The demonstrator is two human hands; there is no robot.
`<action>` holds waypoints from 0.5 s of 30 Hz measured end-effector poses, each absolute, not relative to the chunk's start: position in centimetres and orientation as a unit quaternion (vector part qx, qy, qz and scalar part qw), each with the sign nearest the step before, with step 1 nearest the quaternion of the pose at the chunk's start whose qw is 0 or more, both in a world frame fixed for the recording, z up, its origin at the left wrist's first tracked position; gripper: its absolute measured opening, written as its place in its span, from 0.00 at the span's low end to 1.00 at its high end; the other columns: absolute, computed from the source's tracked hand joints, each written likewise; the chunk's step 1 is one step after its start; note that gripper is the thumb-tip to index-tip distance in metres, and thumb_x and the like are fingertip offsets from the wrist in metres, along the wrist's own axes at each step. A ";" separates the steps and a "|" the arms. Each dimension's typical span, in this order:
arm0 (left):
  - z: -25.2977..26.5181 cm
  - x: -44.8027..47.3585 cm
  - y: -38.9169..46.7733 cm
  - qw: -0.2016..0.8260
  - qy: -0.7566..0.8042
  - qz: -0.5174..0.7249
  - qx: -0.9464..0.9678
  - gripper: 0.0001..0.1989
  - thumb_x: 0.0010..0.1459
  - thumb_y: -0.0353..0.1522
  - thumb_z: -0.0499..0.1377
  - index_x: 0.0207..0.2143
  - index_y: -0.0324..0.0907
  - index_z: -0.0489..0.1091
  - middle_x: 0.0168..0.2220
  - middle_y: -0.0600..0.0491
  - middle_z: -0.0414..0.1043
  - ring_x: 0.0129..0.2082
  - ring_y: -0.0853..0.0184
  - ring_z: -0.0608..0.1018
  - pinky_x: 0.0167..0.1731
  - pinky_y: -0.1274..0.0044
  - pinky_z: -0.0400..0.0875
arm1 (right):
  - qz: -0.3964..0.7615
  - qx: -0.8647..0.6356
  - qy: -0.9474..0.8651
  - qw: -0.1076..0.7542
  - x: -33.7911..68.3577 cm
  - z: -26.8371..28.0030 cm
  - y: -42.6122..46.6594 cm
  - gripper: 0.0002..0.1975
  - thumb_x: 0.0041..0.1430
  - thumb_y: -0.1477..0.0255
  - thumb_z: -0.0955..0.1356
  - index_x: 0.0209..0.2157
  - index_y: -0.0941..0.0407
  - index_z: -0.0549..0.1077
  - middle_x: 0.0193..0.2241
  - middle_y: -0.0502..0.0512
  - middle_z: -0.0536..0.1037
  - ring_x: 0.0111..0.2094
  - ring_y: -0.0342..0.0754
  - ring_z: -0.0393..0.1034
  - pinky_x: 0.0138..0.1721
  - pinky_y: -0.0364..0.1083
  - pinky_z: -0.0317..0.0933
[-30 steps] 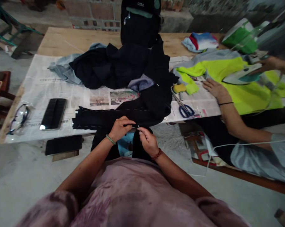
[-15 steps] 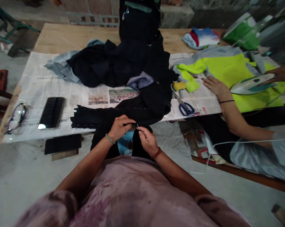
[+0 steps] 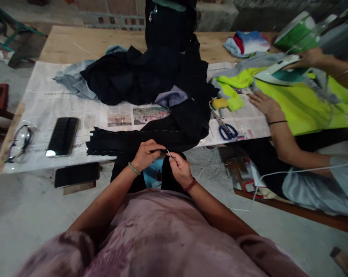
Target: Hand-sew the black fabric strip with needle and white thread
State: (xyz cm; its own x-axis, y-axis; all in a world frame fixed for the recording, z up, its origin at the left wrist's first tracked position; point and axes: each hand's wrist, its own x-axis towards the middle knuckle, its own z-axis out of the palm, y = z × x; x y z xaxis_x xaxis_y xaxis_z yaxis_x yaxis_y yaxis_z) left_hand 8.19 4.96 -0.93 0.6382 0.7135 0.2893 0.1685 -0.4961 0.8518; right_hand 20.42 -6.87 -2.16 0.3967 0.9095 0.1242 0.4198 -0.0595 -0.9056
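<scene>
A black garment (image 3: 151, 139) with white running stitches along its edges lies over the table's front edge. My left hand (image 3: 147, 154) is closed, its thumb and fingers pinching the near edge of that cloth. Close on its right, my right hand (image 3: 179, 168) pinches a thin, shiny sewing needle (image 3: 168, 152), its tip pointing up and left toward the cloth at my left fingertips. Any thread on the needle is too fine to make out. The rest of the dark cloth (image 3: 133, 77) is heaped farther back, with a grey-blue piece (image 3: 172, 97) showing.
Newspaper (image 3: 58, 111) covers the table. Scissors (image 3: 226, 130) and a yellow sponge-like block (image 3: 219, 103) lie to the right. A phone (image 3: 62, 136) and glasses (image 3: 19, 143) are at left. A co-worker's hand holds an iron (image 3: 283, 73) over a yellow-green garment (image 3: 295, 104); a black bag (image 3: 171, 25) stands behind.
My hands stay almost in place; the needle shows slightly more between them. The co-worker's iron has moved back and left over the yellow-green garment.
</scene>
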 end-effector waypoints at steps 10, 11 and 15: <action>-0.1 8.3 4.4 0.358 0.306 0.307 0.827 0.07 0.49 0.31 0.61 0.33 0.45 0.76 0.29 0.54 0.71 0.30 0.71 0.72 0.36 0.76 0.65 | 0.297 -0.678 -0.456 0.495 20.3 -3.2 -6.6 0.13 0.59 0.64 0.59 0.37 0.57 0.69 0.20 0.47 0.67 0.23 0.39 0.62 0.26 0.38 0.57; -0.1 8.3 4.3 0.342 0.314 0.309 0.830 0.07 0.49 0.32 0.62 0.33 0.45 0.76 0.30 0.54 0.71 0.31 0.71 0.73 0.37 0.75 0.64 | 0.300 -0.677 -0.454 0.495 20.3 -3.2 -6.5 0.13 0.59 0.64 0.59 0.37 0.57 0.68 0.19 0.46 0.66 0.22 0.39 0.61 0.25 0.38 0.56; -0.1 8.4 3.8 0.291 0.328 0.328 0.837 0.05 0.51 0.32 0.60 0.32 0.45 0.76 0.32 0.54 0.72 0.33 0.70 0.73 0.40 0.74 0.62 | 0.313 -0.675 -0.452 0.492 20.1 -3.0 -6.5 0.13 0.60 0.63 0.58 0.36 0.57 0.67 0.17 0.44 0.63 0.19 0.38 0.57 0.23 0.38 0.54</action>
State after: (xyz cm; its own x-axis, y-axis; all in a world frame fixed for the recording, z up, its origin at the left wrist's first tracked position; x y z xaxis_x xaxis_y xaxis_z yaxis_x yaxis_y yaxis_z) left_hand 8.37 3.85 -0.07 0.5696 0.7394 0.3590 0.3575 -0.6162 0.7018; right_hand 20.12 -6.47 -2.96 0.3957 0.9181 0.0221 0.3013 -0.1070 -0.9475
